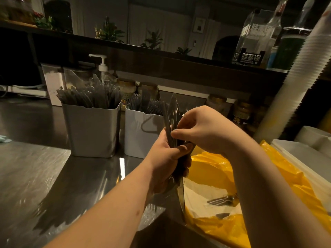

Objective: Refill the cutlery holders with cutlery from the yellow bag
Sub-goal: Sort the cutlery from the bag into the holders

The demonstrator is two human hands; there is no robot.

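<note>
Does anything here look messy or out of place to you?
Only the cutlery bundle gripped in the left hand looks jumbled: one knife tip sticks up above the fist and another blade points down below it. The right hand pinches at it. The grey holder and white holder stand upright.

One wide-angle camera, worn on the head, faces forward and down across a counter [35, 167]. It sits close: the left hand [166, 163] and right hand [204, 129] fill mid-frame, holders [93, 129] just beyond, bag [215, 169] at lower right. A shelf [161, 56] crosses the top; behind it lies what seems a dim room [161, 18].
</note>
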